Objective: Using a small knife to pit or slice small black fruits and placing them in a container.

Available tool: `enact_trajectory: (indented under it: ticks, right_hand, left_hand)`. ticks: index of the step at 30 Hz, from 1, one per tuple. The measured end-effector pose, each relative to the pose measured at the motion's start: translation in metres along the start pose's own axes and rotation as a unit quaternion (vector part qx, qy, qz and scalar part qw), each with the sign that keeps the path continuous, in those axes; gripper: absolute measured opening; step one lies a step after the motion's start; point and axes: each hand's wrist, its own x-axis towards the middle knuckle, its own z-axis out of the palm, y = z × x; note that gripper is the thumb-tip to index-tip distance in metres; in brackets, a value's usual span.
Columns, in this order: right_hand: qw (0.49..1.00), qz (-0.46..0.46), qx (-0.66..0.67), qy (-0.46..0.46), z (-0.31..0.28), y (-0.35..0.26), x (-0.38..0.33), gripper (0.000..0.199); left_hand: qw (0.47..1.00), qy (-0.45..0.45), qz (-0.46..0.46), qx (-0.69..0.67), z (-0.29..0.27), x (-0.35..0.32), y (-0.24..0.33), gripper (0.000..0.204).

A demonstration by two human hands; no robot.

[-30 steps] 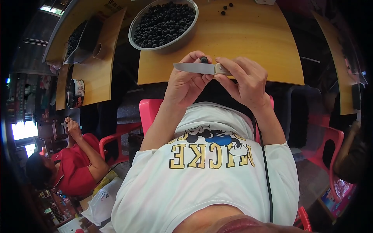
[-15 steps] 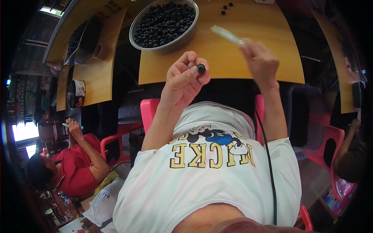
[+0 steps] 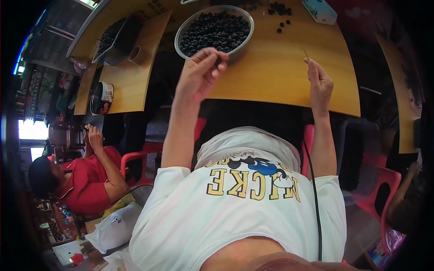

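A large translucent bowl [image 3: 178,37] heaped with dark round beads [image 3: 212,34] stands on the wooden table. Just over its near rim, my left hand [image 3: 199,74] is closed, its fingertips pinching a small dark round bead [image 3: 218,60] that they partly hide. My right hand [image 3: 321,88] is held above the table's near right part. It grips a thin pale stick-like tool [image 3: 306,53] pointing away from me. The tool shows nearly edge-on now, so its exact kind is unclear. A wide gap lies between the two hands.
Several loose dark beads [image 3: 280,8] lie past the bowl, beside a light blue box [image 3: 320,11]. To the left, a second table [image 3: 122,90] bears a bin of dark beads [image 3: 118,40], a cup [image 3: 135,55] and a round tin [image 3: 101,98]. A person in red [image 3: 97,176] sits there.
My left hand has moved away from me, up to the bowl's near rim, still pinching a bead. My right hand has shifted right and lowered, its tool turning to point more straight ahead.
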Motion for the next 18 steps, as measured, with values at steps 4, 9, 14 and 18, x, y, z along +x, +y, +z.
enact_trajectory:
  ticks: [4, 9, 14, 18]
  right_hand:
    - [0.999, -0.026, -0.028, -0.011, 0.003, 0.002, -0.003, 0.033]
    - [0.997, -0.021, -0.079, -0.016, 0.004, -0.005, -0.005, 0.033]
    - [0.996, -0.036, -0.082, -0.012, 0.005, -0.001, -0.002, 0.034]
    - [0.995, -0.053, -0.079, -0.015, 0.005, -0.003, -0.003, 0.034]
  left_hand:
    - [0.901, 0.095, 0.069, 0.418, -0.018, 0.03, 0.037, 0.016]
    - [0.723, 0.047, 0.043, 0.688, -0.023, 0.054, 0.047, 0.022]
    - [0.652, -0.01, 0.042, 0.757, -0.027, 0.066, 0.043, 0.024]
    - [0.602, -0.034, 0.092, 0.793, -0.025, 0.07, 0.041, 0.023]
